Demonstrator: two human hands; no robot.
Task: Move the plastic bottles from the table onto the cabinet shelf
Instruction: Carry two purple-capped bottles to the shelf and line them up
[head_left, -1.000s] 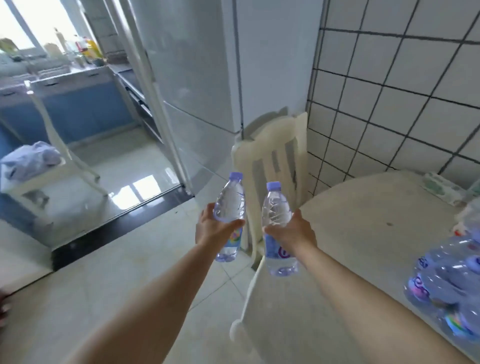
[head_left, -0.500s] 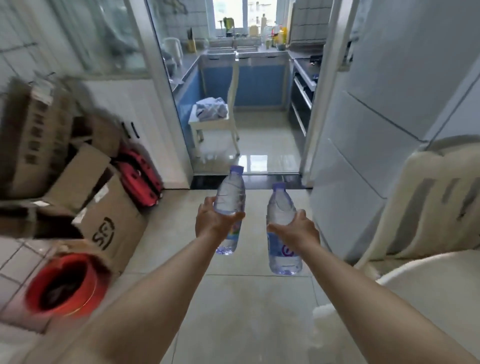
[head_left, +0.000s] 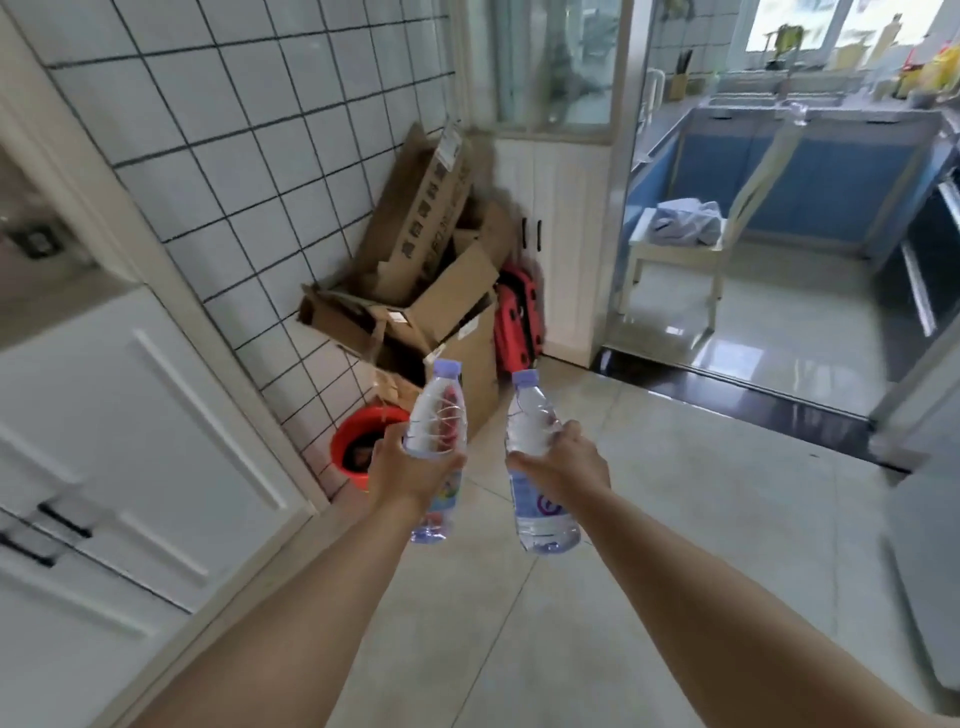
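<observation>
Two clear plastic bottles with lilac caps, carried upright in mid-air, one per hand.

Left-hand bottle (head_left: 435, 415) gripped round its middle by the left hand (head_left: 410, 470); right-hand bottle (head_left: 537, 467) clasped likewise by the right hand (head_left: 563, 462), just beside it, apart. Since a second ago, swung leftward, away from table and chair; now facing white panelled cabinet doors (head_left: 130, 441) at left, past brown cardboard boxes (head_left: 431, 291) and a red round bucket (head_left: 358, 441). Probably closing on the shelf; placing not yet begun.
</observation>
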